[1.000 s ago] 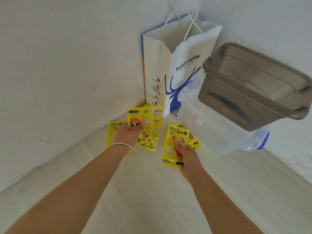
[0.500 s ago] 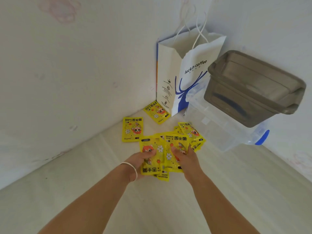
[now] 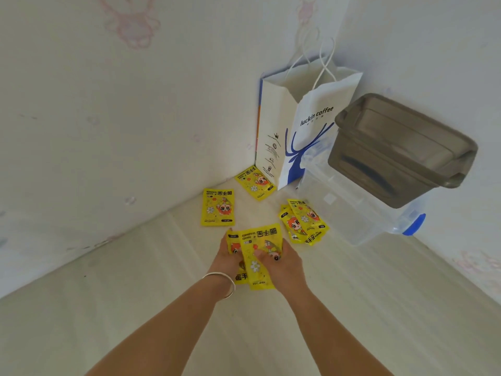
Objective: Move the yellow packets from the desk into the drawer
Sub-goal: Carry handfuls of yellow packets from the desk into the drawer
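Observation:
Both hands meet over the pale desk [image 3: 135, 308] around a small stack of yellow packets [image 3: 257, 242]. My left hand [image 3: 226, 257], with a silver bangle on the wrist, grips the stack's left side. My right hand [image 3: 282, 263] holds its right side, thumb on the top packet. One yellow packet [image 3: 218, 207] lies flat near the left wall. Another packet [image 3: 254, 181] lies by the paper bag. A fanned pile of packets [image 3: 303, 221] rests beside the clear box. No drawer is in view.
A white paper bag [image 3: 303, 126] with blue print stands in the corner. To its right a clear plastic box [image 3: 349, 210] with a blue latch carries a grey tub [image 3: 401, 150] on top. Walls close off the left and back.
Both hands have drawn back from the far corner and come together, gathering their packets into one stack. A pile stays on the desk by the clear box.

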